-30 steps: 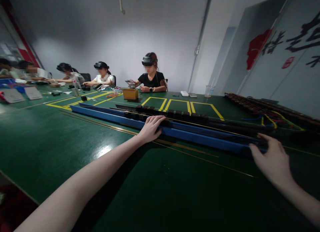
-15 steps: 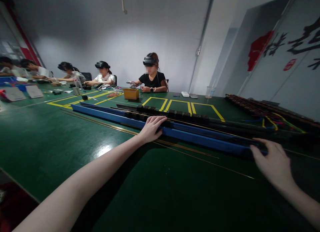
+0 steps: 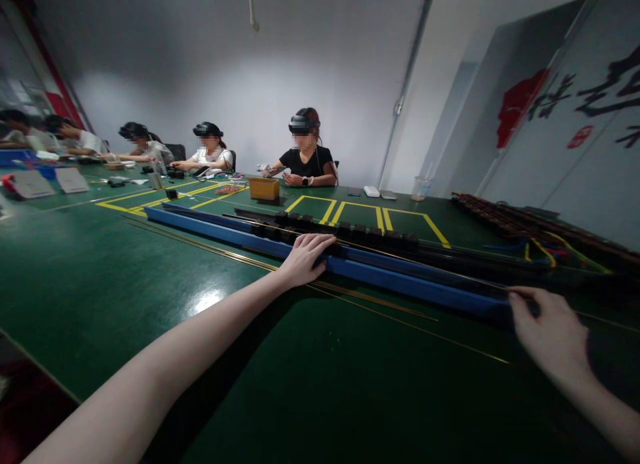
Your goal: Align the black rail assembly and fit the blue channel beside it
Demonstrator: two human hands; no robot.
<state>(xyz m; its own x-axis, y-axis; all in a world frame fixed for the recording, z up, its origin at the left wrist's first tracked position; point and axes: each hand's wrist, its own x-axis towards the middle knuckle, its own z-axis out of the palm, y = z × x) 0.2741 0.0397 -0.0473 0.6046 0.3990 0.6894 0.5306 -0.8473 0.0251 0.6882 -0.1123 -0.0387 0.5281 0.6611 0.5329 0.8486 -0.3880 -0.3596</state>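
Observation:
A long blue channel (image 3: 400,281) lies diagonally across the table, with dark strips and black blocks (image 3: 367,233) along its far side. My left hand (image 3: 304,260) grips the channel near its middle, fingers over the top and thumb at the near side. A thin brass-coloured rod (image 3: 440,269) runs along the top of the channel. At the channel's right end, my right hand (image 3: 550,327) pinches that rod between thumb and index finger. More thin brass rods (image 3: 370,297) lie on the table in front of the channel, partly hidden by my left wrist.
The green table (image 3: 280,384) has yellow tape outlines (image 3: 360,203) beyond the channel. A yellow box (image 3: 264,189) stands before a seated person (image 3: 311,161). Dark strips with coloured wires (image 3: 545,231) and a plastic cup (image 3: 421,187) are at the right. Several other people sit at the left.
My right hand has moved slightly right, and its thumb and index finger have come together on the rod. My left hand keeps its place on the channel. The view has shifted slightly.

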